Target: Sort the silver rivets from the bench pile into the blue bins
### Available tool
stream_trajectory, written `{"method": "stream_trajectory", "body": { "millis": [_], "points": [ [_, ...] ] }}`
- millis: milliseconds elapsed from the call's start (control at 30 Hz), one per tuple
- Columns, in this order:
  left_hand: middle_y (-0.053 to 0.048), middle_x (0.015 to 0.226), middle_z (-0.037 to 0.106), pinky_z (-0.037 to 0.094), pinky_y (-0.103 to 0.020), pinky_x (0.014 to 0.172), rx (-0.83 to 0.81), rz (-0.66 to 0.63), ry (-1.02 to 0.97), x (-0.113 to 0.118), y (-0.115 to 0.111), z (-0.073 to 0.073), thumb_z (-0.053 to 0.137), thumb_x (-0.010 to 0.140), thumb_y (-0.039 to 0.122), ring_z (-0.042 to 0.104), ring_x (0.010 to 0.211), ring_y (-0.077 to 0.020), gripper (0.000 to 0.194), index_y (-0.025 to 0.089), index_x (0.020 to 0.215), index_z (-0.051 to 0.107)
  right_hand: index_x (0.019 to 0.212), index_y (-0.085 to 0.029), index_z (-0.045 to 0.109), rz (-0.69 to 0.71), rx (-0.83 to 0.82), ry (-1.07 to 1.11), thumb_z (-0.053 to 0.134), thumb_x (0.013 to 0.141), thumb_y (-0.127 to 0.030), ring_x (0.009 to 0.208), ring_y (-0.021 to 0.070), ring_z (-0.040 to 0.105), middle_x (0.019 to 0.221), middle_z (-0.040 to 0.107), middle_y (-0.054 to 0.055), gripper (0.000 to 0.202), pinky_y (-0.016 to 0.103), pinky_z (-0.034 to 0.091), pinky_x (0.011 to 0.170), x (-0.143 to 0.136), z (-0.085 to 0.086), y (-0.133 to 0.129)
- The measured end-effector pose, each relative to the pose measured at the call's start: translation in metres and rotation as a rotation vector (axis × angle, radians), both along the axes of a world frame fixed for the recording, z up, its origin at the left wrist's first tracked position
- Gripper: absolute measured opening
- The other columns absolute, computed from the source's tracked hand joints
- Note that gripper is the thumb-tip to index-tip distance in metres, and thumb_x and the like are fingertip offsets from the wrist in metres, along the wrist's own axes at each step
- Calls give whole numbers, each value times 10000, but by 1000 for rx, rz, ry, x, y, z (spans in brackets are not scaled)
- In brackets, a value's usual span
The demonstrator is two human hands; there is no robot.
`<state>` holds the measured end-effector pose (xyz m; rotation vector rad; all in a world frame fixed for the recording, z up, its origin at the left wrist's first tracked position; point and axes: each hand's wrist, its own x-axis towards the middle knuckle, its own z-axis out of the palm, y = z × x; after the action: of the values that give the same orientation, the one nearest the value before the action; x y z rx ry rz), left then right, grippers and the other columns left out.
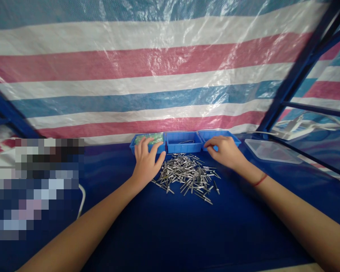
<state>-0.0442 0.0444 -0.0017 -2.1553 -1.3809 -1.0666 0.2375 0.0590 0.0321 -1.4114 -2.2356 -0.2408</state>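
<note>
A loose pile of silvery metal rivets (184, 172) lies on the blue table (170, 230). Behind it stand three blue bins side by side. My left hand (147, 158), fingers spread, is at the front of the left bin (132, 145), which has something green and shiny (158, 138) in it. A few thin metal pieces lie in the middle bin (184, 148). My right hand (222, 150) is at the front of the right bin (234, 138), its fingers curled together; whatever they may hold is too small to make out.
A clear plastic lid (272, 151) lies right of the bins. Behind it is a white power strip (293, 128) with cables. Blue metal posts flank a striped plastic sheet (158, 68). The left side is pixelated, beside a white curved edge (82, 200).
</note>
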Motion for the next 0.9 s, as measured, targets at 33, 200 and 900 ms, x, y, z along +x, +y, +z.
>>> {"method": "stream_trajectory", "body": {
  "millis": [33, 200, 900],
  "points": [
    [-121, 1236, 451, 289, -528, 1020, 19, -62, 5, 2, -3, 2, 498, 875, 299, 330, 1259, -306, 283, 212, 1138, 551, 804, -160, 702, 50, -97, -11, 466, 762, -126, 768, 208, 626, 837, 703, 75, 242, 325, 440, 755, -3, 4, -5],
    [-81, 1124, 530, 364, -424, 964, -31, -349, 73, 16, -21, 9, 495, 874, 218, 447, 1130, -237, 176, 205, 1014, 600, 775, -170, 679, 186, -571, -107, 492, 691, -86, 670, 159, 625, 752, 697, 34, 222, 255, 446, 621, -1, 22, -26],
    [-55, 1061, 597, 387, -391, 901, -108, -525, 126, 30, -29, 5, 499, 858, 175, 503, 1051, -210, 165, 223, 957, 622, 803, -152, 615, 228, -449, -156, 518, 726, -113, 657, 162, 544, 751, 619, 64, 130, 254, 398, 612, -11, -2, -23]
  ]
}}
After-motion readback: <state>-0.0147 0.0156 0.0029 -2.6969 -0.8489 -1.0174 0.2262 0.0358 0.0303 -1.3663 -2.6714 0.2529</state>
